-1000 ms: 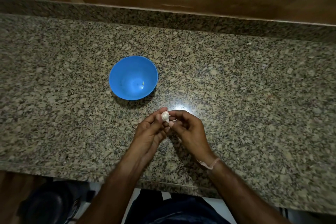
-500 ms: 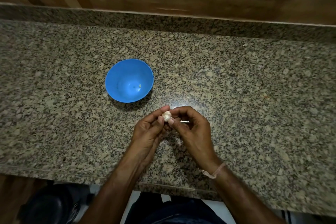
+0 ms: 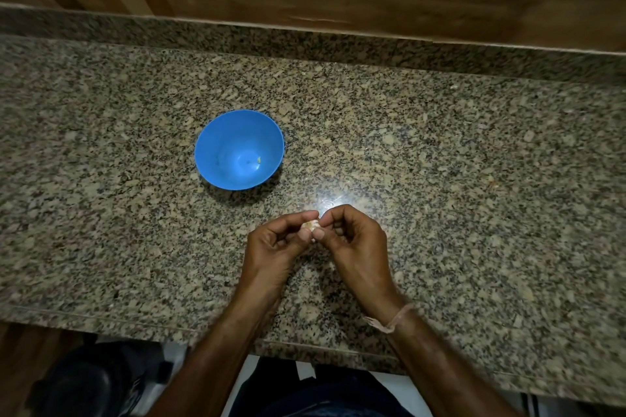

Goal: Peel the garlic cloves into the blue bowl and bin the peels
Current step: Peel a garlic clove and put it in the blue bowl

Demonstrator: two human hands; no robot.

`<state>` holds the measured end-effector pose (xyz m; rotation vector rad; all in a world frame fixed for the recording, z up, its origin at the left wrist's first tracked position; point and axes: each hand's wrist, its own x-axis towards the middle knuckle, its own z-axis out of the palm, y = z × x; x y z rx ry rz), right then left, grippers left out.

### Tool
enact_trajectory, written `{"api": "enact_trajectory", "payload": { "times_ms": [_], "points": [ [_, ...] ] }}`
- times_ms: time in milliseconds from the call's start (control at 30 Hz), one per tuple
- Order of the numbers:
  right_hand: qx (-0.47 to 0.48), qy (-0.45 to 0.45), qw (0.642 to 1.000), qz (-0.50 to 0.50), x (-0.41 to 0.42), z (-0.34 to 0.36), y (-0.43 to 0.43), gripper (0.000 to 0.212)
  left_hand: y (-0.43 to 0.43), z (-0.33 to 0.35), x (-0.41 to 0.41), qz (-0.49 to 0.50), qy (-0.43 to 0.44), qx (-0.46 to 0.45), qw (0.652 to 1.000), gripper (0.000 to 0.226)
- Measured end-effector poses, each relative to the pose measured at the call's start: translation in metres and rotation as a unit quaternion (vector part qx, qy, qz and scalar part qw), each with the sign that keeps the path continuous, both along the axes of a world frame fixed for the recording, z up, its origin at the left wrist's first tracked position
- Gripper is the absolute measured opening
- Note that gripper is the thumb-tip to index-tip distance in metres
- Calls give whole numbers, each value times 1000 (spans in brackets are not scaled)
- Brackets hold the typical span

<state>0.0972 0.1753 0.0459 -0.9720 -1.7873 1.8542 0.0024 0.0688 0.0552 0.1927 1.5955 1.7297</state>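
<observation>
A small pale garlic clove [image 3: 311, 225] sits between the fingertips of both hands, just above the granite counter. My left hand [image 3: 276, 249] pinches it from the left with thumb and forefinger. From the right, my right hand [image 3: 355, 242] pinches it too, its other fingers curled in. The blue bowl [image 3: 239, 149] stands upright behind and to the left of the hands, holding only a tiny pale speck near its bottom.
The speckled granite counter [image 3: 440, 179] runs across the whole view, with a raised granite lip and a wooden wall behind. Its front edge lies just below my wrists. A dark rounded object [image 3: 84, 382] sits on the floor at lower left.
Both hands have turned the clove a little between the fingertips, and the pale sliver seen by my right fingers is gone from view. The bowl has stayed put.
</observation>
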Motion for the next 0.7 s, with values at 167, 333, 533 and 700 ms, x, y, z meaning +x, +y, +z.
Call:
{"api": "enact_trajectory", "payload": {
  "times_ms": [167, 333, 533, 700],
  "points": [
    [-19, -12, 1000, -14, -2, -10, -4, 11, -2, -3, 0, 1, 26, -20, 999, 27],
    [-10, -43, 999, -21, -3, -19, -11, 8, 0, -8, 3, -1, 60, -62, 996, 25],
    [36, -90, 995, 4, 6, -37, -6, 9, -7, -41, -11, -26, 256, -206, 944, 26],
    [117, -192, 971, 79, 10, -56, -6, 21, -10, -64, -26, -104, 421, -284, 855, 34]
  ]
}}
